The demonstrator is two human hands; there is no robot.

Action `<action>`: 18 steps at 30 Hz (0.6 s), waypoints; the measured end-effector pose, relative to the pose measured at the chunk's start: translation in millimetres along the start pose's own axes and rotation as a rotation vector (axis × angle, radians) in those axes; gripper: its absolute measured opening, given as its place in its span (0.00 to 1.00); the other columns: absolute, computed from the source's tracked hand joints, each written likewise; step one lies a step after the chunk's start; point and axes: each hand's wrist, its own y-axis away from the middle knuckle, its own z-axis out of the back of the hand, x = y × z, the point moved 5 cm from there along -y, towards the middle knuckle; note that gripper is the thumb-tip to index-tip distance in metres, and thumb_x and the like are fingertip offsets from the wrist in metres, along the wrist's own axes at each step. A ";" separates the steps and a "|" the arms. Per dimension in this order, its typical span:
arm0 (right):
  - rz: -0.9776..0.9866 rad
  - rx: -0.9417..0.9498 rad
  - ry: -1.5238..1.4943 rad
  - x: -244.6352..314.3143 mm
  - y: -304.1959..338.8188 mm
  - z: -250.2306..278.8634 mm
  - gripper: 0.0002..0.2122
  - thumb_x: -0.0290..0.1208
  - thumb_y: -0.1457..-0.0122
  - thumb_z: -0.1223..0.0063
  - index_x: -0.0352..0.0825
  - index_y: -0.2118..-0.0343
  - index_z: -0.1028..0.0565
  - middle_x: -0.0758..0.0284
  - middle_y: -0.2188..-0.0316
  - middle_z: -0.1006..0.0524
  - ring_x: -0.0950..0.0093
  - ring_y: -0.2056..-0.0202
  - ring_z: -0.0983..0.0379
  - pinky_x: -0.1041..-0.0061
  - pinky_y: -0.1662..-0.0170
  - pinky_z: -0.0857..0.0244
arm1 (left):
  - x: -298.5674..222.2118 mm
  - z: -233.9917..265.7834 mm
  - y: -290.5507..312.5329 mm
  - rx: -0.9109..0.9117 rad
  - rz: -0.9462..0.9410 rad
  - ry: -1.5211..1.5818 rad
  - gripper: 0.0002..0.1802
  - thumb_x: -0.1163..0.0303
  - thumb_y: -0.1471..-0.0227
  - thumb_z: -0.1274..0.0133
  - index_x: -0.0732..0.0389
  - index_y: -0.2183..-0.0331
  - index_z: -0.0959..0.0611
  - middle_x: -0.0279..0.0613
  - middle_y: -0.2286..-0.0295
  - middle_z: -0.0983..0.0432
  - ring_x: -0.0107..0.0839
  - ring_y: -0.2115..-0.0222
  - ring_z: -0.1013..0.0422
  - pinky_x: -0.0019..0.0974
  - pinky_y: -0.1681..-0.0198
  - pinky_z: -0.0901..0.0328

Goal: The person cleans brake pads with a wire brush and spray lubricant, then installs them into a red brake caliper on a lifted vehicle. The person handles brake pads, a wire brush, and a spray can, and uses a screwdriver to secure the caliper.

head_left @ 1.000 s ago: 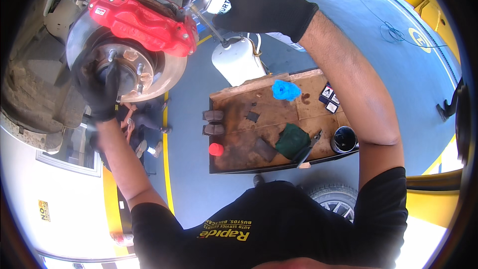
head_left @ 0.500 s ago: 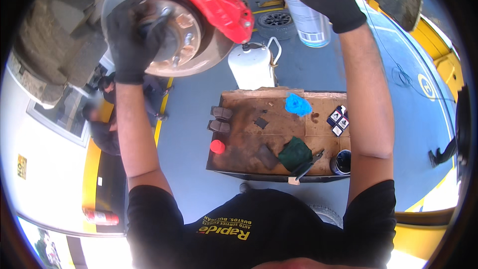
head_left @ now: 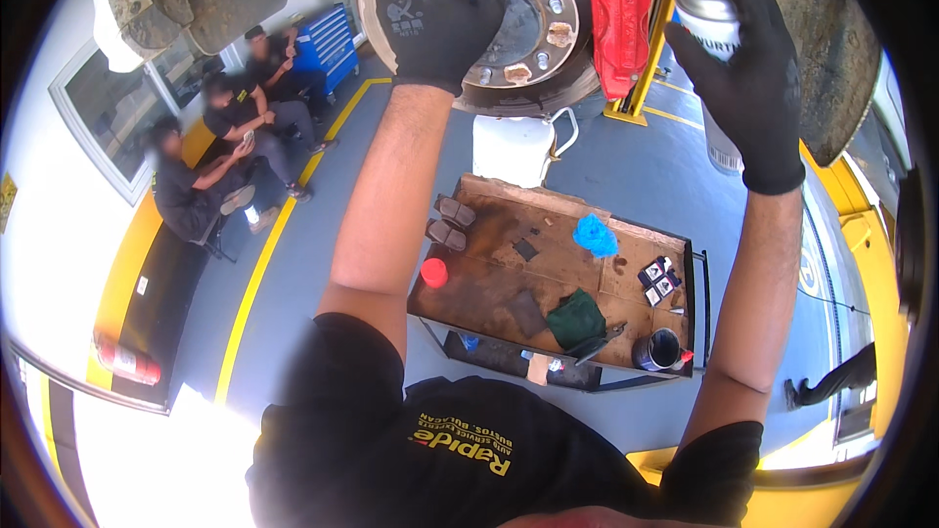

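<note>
My left hand [head_left: 440, 24], in a black glove, rests against the left side of the brake disc [head_left: 567, 83]. Its fingers are curled at the disc and the thumb reaches over the wheel hub [head_left: 536, 10] with its studs. My black-gloved right hand [head_left: 753, 78] is wrapped around a spray can [head_left: 722, 152] with a red top, a finger up at the nozzle. A thin straw points left from the nozzle, toward the top of the red brake caliper [head_left: 619, 29]. The caliper sits over the disc's right side.
Below stands a cart [head_left: 479, 279] with brake pads [head_left: 450, 220], a red cap [head_left: 434, 272], a blue glove or cloth [head_left: 594, 235], a green cloth [head_left: 577, 320], small boxes [head_left: 659, 282] and a dark tub [head_left: 657, 347]. Behind it is a white container [head_left: 509, 152]. Several people sit at the left.
The view has swung, so the disc, caliper and cart appear shifted. My left hand now lies curled at the disc's left side. The spray can is closer to upright, its straw toward the caliper.
</note>
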 end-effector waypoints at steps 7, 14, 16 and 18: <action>-0.035 0.157 0.144 70.1 -103.6 -48.4 0.27 0.36 0.49 0.37 0.40 0.44 0.27 0.54 0.54 0.23 0.54 0.55 0.23 0.59 0.54 0.29 | 27.9 6.9 22.7 0.114 0.283 0.185 0.25 0.49 0.48 0.38 0.64 0.67 0.20 0.51 0.67 0.25 0.50 0.63 0.27 0.50 0.60 0.32; 0.282 0.412 0.176 199.5 -34.5 -160.4 0.19 0.33 0.41 0.44 0.52 0.46 0.23 0.62 0.57 0.22 0.67 0.58 0.20 0.68 0.60 0.25 | 94.0 96.6 176.6 0.214 0.250 0.546 0.16 0.70 0.49 0.34 0.63 0.61 0.23 0.52 0.60 0.25 0.50 0.58 0.27 0.48 0.55 0.32; 0.174 0.724 0.202 212.9 9.5 -165.5 0.24 0.33 0.45 0.41 0.55 0.43 0.25 0.61 0.54 0.24 0.64 0.58 0.20 0.66 0.60 0.25 | 127.4 126.8 243.9 0.495 0.283 0.513 0.16 0.71 0.51 0.34 0.62 0.62 0.22 0.52 0.59 0.25 0.51 0.56 0.27 0.49 0.54 0.32; 0.088 0.820 0.292 193.1 52.6 -146.9 0.27 0.33 0.46 0.41 0.56 0.41 0.27 0.62 0.53 0.26 0.64 0.55 0.22 0.65 0.60 0.25 | 178.6 158.8 313.9 0.651 0.317 0.424 0.15 0.67 0.51 0.34 0.62 0.64 0.21 0.48 0.58 0.25 0.47 0.56 0.27 0.45 0.60 0.30</action>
